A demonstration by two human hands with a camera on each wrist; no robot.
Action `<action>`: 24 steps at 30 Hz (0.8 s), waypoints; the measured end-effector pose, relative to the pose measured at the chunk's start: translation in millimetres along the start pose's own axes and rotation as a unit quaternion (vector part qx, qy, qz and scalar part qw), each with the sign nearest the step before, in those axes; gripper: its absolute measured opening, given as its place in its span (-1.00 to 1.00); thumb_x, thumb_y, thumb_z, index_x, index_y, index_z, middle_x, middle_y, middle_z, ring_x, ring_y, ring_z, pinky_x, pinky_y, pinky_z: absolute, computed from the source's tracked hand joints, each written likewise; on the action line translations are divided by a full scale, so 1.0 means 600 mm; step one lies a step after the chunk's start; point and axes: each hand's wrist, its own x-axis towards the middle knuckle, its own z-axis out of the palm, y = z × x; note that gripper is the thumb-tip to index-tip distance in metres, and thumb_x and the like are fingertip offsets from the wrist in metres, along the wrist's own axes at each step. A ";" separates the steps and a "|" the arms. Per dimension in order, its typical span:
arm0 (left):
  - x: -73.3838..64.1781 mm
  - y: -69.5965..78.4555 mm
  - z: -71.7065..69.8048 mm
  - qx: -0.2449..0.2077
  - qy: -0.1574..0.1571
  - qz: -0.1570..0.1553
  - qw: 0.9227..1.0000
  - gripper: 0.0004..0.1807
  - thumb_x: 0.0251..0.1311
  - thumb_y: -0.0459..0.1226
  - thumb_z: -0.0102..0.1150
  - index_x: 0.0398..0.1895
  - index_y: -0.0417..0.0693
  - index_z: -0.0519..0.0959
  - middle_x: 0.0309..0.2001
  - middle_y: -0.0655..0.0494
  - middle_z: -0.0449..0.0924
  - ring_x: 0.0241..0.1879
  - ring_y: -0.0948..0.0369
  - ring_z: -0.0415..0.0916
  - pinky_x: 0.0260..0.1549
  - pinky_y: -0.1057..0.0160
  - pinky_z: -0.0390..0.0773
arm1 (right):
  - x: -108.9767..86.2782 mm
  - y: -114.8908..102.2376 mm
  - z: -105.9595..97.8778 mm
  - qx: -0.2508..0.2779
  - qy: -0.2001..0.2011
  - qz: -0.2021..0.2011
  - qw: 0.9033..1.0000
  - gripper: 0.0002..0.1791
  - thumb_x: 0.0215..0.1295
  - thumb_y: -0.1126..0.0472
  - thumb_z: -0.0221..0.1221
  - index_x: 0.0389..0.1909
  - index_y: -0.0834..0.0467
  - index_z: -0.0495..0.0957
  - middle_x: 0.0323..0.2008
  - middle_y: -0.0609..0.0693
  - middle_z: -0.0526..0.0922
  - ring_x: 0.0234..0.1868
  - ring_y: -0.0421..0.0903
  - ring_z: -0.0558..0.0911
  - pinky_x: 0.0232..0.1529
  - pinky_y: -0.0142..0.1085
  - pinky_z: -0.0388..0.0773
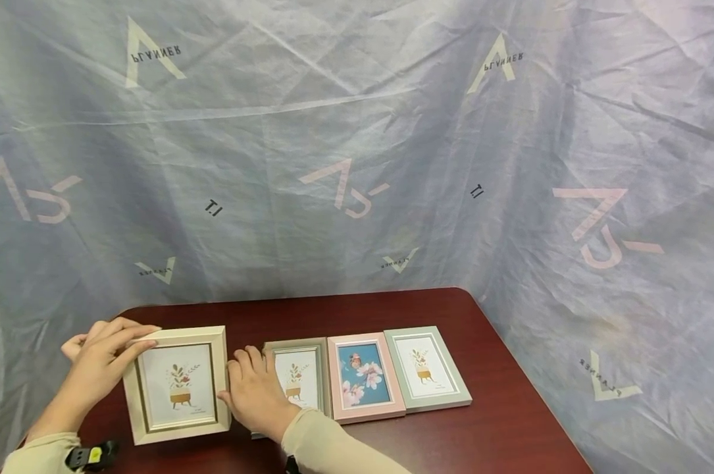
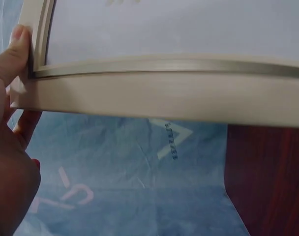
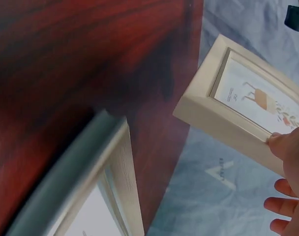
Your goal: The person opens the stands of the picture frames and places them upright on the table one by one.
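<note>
Your right sleeve (image 1: 341,441) reached over worktop (image 1: 510,434). Your left hand (image 1: 99,362) pinched cream frame (image 1: 179,382) at upper left corner, frame tilted up by worktop's left edge. Your right hand (image 1: 258,395) laid thumb against its right side; whether fingers gripped, could not tell. Taupe frame (image 1: 295,376), pink frame (image 1: 366,376), pale green frame (image 1: 426,368) lay toward right edge.

Gripping the upper-left corner of the cream rectangular picture frame (image 1: 181,378) with the left hand (image 1: 99,361); holding its right edge with the right hand (image 1: 258,395), thumb (image 3: 283,143) in front.
</note>
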 end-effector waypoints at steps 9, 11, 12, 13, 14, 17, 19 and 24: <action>-0.037 -0.021 -0.012 -0.022 0.001 -0.028 0.999 -0.81 0.17 -0.50 0.28 -0.17 -0.13 0.70 -0.21 0.59 0.46 -0.19 0.52 0.18 -0.17 0.11 -0.36 | -0.007 -0.031 0.006 -0.005 0.005 -0.022 1.000 -0.51 0.41 -0.29 0.02 0.10 -0.02 0.43 0.18 -0.07 0.38 0.26 -0.09 0.28 0.21 -0.16 0.19; -0.044 -0.024 -0.013 -0.022 -0.001 -0.033 0.999 -0.79 0.17 -0.50 0.28 -0.17 -0.12 0.71 -0.20 0.61 0.46 -0.19 0.52 0.18 -0.16 0.11 -0.35 | -0.009 -0.036 0.009 -0.011 0.012 -0.026 1.000 -0.51 0.40 -0.30 0.02 0.09 -0.02 0.43 0.17 -0.07 0.39 0.25 -0.09 0.29 0.19 -0.16 0.20; -0.047 -0.026 -0.014 -0.022 -0.001 -0.037 0.999 -0.78 0.17 -0.50 0.28 -0.16 -0.09 0.71 -0.19 0.63 0.45 -0.19 0.52 0.17 -0.16 0.08 -0.36 | -0.010 -0.038 0.011 -0.013 0.014 -0.028 0.999 -0.51 0.40 -0.30 0.02 0.09 -0.03 0.43 0.16 -0.08 0.39 0.24 -0.09 0.30 0.19 -0.17 0.20; -0.050 -0.027 -0.014 -0.022 -0.003 -0.040 0.999 -0.76 0.17 -0.50 0.28 -0.15 -0.07 0.71 -0.18 0.64 0.44 -0.18 0.52 0.16 -0.16 0.06 -0.36 | -0.011 -0.040 0.012 -0.014 0.015 -0.030 0.999 -0.51 0.40 -0.30 0.03 0.09 -0.03 0.43 0.16 -0.08 0.39 0.24 -0.09 0.30 0.18 -0.17 0.20; -0.054 -0.029 -0.014 -0.023 -0.002 -0.041 0.999 -0.75 0.17 -0.50 0.28 -0.15 -0.06 0.72 -0.18 0.65 0.44 -0.18 0.53 0.17 -0.15 0.07 -0.36 | -0.012 -0.042 0.012 -0.016 0.017 -0.031 0.999 -0.50 0.40 -0.31 0.02 0.08 -0.03 0.44 0.15 -0.08 0.40 0.24 -0.09 0.31 0.18 -0.17 0.21; -0.062 -0.033 -0.011 -0.034 0.002 -0.039 0.999 -0.72 0.14 -0.53 0.28 -0.14 -0.05 0.72 -0.18 0.64 0.45 -0.16 0.54 0.18 -0.14 0.08 -0.37 | -0.015 -0.047 0.015 -0.016 0.011 -0.032 0.999 -0.50 0.39 -0.33 0.02 0.08 -0.04 0.43 0.15 -0.09 0.39 0.24 -0.10 0.31 0.18 -0.19 0.21; -0.068 -0.035 -0.009 -0.043 0.003 -0.031 0.999 -0.70 0.11 -0.56 0.28 -0.14 -0.09 0.72 -0.18 0.61 0.46 -0.15 0.54 0.20 -0.13 0.11 -0.38 | -0.017 -0.050 0.015 -0.013 0.002 -0.032 0.999 -0.49 0.38 -0.34 0.02 0.08 -0.05 0.43 0.16 -0.10 0.38 0.24 -0.10 0.30 0.18 -0.19 0.21; -0.081 -0.041 -0.005 -0.067 0.002 -0.025 0.997 -0.67 0.07 -0.63 0.26 -0.15 -0.14 0.71 -0.16 0.57 0.47 -0.12 0.55 0.24 -0.08 0.11 -0.40 | -0.024 -0.057 0.018 -0.009 -0.001 -0.038 0.999 -0.50 0.39 -0.33 0.03 0.08 -0.04 0.44 0.15 -0.09 0.38 0.23 -0.09 0.31 0.18 -0.18 0.22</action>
